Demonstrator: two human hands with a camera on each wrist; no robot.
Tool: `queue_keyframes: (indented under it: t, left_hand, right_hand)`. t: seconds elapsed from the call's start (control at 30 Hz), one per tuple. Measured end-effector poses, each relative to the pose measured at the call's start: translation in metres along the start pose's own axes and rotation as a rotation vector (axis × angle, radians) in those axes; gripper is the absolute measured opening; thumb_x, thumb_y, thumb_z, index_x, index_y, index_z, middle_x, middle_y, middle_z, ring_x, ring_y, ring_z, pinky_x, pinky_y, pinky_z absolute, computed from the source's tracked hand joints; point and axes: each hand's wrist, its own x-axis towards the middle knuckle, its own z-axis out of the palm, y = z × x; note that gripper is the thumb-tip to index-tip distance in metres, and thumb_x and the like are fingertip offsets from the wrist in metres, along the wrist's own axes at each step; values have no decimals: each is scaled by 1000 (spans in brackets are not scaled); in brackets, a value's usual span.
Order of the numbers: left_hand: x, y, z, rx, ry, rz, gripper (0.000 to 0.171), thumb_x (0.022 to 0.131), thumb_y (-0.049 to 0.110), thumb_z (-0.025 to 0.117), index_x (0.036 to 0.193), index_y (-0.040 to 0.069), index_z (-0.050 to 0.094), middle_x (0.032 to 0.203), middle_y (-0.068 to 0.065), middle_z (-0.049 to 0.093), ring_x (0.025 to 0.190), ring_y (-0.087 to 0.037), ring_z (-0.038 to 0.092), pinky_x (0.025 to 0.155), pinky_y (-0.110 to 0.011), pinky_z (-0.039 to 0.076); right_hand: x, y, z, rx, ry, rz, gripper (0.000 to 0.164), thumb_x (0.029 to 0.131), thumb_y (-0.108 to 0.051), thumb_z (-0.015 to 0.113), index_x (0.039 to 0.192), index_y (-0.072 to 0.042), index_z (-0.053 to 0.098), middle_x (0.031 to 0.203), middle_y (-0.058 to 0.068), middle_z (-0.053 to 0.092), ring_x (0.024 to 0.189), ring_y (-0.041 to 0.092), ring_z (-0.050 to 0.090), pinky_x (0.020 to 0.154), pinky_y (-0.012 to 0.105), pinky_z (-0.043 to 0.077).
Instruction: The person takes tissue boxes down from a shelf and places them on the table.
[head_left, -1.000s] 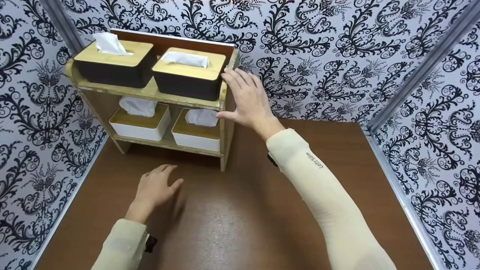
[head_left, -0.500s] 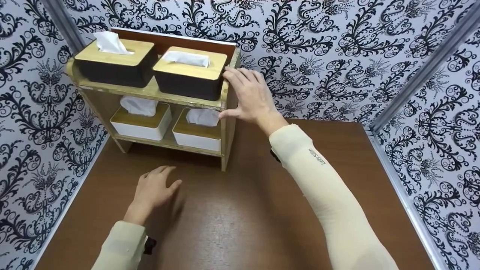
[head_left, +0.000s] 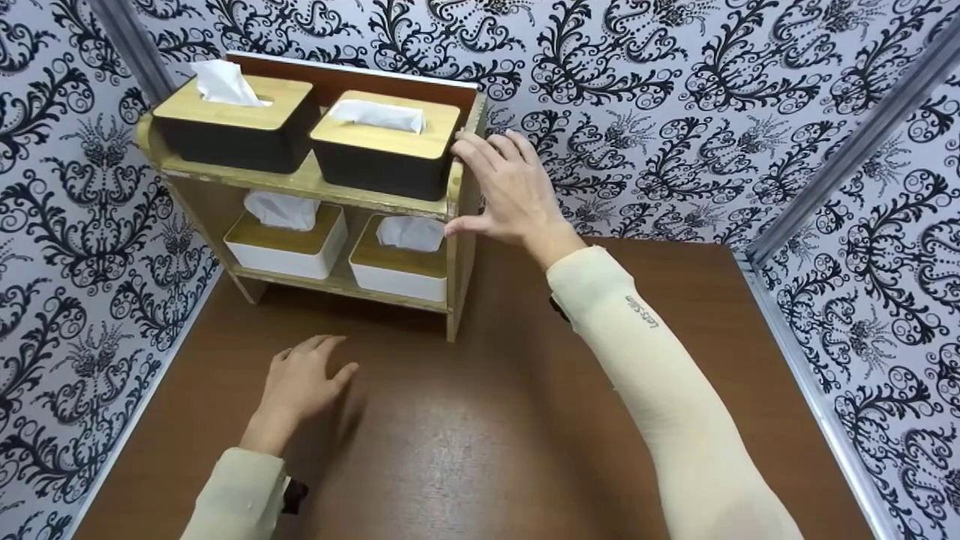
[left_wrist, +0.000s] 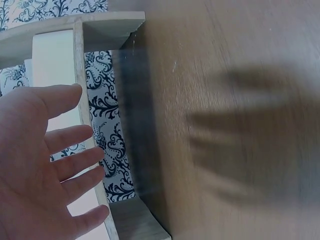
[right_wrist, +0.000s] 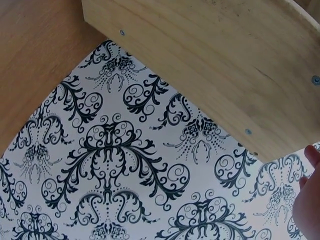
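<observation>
A two-tier wooden shelf point(head_left: 453, 292) stands at the back left. On top are two black tissue boxes with light wooden lids, a left one point(head_left: 232, 142) and a right one point(head_left: 379, 166). Two white tissue boxes, left point(head_left: 281, 260) and right point(head_left: 397, 279), sit on the lower tier. My right hand point(head_left: 517, 195) rests at the shelf's right side panel point(right_wrist: 200, 65), thumb at the front edge, fingertips beside the right black box. Low in front of the shelf, my left hand point(head_left: 300, 382) hovers over the table, fingers apart and holding nothing; the left wrist view shows its palm.
The brown table point(head_left: 450, 427) extends in front and to the right of the shelf. Black-and-white patterned walls point(head_left: 637, 120) enclose the back and sides, with metal strips point(head_left: 855, 142) along corners and edges. White tissue point(head_left: 225, 82) sticks up from the left black box.
The whole view has shifted slightly. My left hand has drifted a little down and left; my right hand keeps its place at the shelf's side. The boxes stay put on the shelf.
</observation>
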Motion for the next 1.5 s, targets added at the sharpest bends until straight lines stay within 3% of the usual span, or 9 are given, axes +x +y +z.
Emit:
queue_keyframes:
  t: [0.33,0.67,1.1,1.3,1.5]
  left_hand:
    - [0,1,2,-4,-11,-1,51,93,38,61,132,7,58,134,-20,58,126,-39,54,103,-68,36]
    - [3,3,0,-6,-6,4,51,92,38,62,132,6,58,134,-20,59,126,-39,54,103,-68,36]
    - [4,7,2,-6,-26,7,53,93,38,61,134,5,57,135,-22,57,127,-40,53,105,-68,34]
    - [5,8,3,-9,-17,14,52,93,37,62,133,5,57,135,-22,57,127,-40,52,105,-68,34]
    - [6,11,5,-6,-18,20,53,93,38,62,133,5,57,135,-22,58,127,-39,52,106,-68,33]
  right_hand:
    - [-3,7,-1,-9,49,-19,112,61,-93,45,145,-19,33,154,2,42,132,27,47,118,44,30]
    - [-8,17,-5,33,13,0,112,61,-91,51,146,-20,32,155,2,39,133,27,45,117,43,31]
    - [-31,49,-6,25,-6,-4,112,63,-88,55,147,-18,31,157,2,36,132,28,47,116,46,31]
    - [-44,61,-6,49,-9,56,108,68,-88,54,148,-19,30,159,-1,33,132,29,46,117,48,29]
    - [-58,68,-2,73,69,120,101,71,-86,52,144,-19,34,157,1,37,126,28,50,115,46,32]
